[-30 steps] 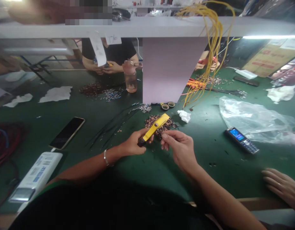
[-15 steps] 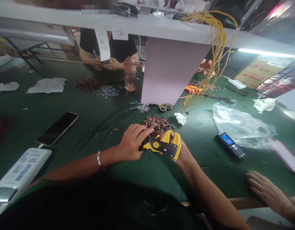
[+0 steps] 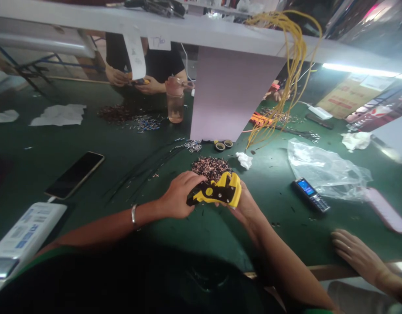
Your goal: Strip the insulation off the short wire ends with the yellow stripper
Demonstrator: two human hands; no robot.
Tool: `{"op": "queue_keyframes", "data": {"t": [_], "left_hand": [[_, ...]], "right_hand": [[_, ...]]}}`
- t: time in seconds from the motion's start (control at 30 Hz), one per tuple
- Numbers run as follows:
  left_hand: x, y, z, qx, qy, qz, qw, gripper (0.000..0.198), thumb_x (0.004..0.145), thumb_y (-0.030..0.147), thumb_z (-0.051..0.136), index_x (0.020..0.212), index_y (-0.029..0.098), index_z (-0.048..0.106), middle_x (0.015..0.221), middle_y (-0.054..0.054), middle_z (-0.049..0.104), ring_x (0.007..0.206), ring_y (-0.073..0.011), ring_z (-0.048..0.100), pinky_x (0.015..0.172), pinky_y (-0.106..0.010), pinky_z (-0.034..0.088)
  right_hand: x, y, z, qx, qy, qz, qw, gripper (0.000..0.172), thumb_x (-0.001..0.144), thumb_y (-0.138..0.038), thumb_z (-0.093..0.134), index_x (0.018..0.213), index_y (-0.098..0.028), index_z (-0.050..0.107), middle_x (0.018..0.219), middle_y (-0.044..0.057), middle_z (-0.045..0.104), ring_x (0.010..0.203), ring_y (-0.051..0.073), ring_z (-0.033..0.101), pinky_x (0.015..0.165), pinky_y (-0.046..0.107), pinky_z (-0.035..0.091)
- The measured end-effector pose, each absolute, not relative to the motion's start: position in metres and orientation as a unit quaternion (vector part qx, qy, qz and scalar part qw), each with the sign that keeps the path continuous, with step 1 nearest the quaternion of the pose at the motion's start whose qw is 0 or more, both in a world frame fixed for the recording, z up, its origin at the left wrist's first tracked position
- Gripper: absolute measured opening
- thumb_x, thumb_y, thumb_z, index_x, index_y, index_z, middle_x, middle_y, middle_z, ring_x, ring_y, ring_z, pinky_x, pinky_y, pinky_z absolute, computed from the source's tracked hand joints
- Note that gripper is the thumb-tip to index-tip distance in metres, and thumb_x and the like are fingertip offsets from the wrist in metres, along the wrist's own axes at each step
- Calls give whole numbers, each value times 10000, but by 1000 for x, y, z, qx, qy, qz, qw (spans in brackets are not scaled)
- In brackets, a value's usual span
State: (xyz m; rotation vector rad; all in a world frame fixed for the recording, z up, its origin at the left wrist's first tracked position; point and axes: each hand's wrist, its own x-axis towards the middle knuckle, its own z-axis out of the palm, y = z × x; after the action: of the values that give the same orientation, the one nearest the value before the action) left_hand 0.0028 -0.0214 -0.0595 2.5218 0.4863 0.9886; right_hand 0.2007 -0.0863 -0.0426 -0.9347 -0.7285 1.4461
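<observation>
A yellow and black hand tool (image 3: 217,191) is held over the green table (image 3: 201,244). My left hand (image 3: 181,195) is closed around the tool's black end. Behind the yellow jaw end is my right hand (image 3: 246,203), its fingers mostly hidden by the tool; what they hold, if anything, cannot be seen. Just beyond the tool lies a pile of small copper-coloured pieces (image 3: 211,168). Thin black wires (image 3: 138,168) are spread to the left of the pile, with small silvery pieces (image 3: 193,145) at their far ends.
A dark smartphone (image 3: 75,175) and white power strip (image 3: 27,237) lie left. To the right are a keypad phone (image 3: 310,195), a plastic bag (image 3: 328,170) and another person's hand (image 3: 358,253). Yellow wires (image 3: 294,56) hang from the shelf (image 3: 214,39). Across the table, a person handles a tool.
The whole view has shifted slightly. The tool's jaw end is tilted a little differently, with my right hand still behind it. Across the table, the person's hands have moved somewhat apart.
</observation>
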Motion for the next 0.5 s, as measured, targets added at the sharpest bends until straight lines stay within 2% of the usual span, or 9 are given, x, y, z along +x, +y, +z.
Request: {"op": "queue_keyframes", "data": {"t": [0.13, 0.27, 0.33, 0.5], "left_hand": [[2, -16, -65, 848, 181, 309, 391, 684, 609, 128, 563, 1292, 156, 540, 1140, -116, 650, 1024, -267, 637, 885, -419, 543], [2, -12, -63, 767, 181, 234, 570, 502, 595, 130, 579, 1094, 152, 622, 902, -30, 628, 823, -183, 617, 762, -327, 532], [4, -11, -60, 737, 171, 223, 614, 421, 583, 124, 583, 1000, 155, 631, 847, -11, 596, 783, -164, 585, 718, -297, 509], [6, -13, -56, 723, 181, 221, 628, 419, 569, 117, 583, 985, 159, 616, 823, 1, 572, 751, -151, 555, 669, -268, 471]], "right_hand": [[199, -86, -44, -411, -338, 596, 601, 170, 633, -227, 830, 562, -185, 681, 449, -19, 639, 342, 82, 480, 406, 230, 476], [195, -88, -40, -461, -355, 541, 607, 119, 662, -244, 810, 630, -183, 714, 470, -14, 662, 378, 95, 547, 377, 202, 413], [192, -89, -38, -480, -364, 516, 609, 110, 676, -262, 804, 660, -188, 725, 462, -23, 653, 380, 97, 549, 380, 204, 405], [188, -92, -37, -516, -384, 467, 607, 110, 691, -273, 780, 666, -192, 710, 458, -33, 635, 379, 89, 523, 391, 213, 399]]}}
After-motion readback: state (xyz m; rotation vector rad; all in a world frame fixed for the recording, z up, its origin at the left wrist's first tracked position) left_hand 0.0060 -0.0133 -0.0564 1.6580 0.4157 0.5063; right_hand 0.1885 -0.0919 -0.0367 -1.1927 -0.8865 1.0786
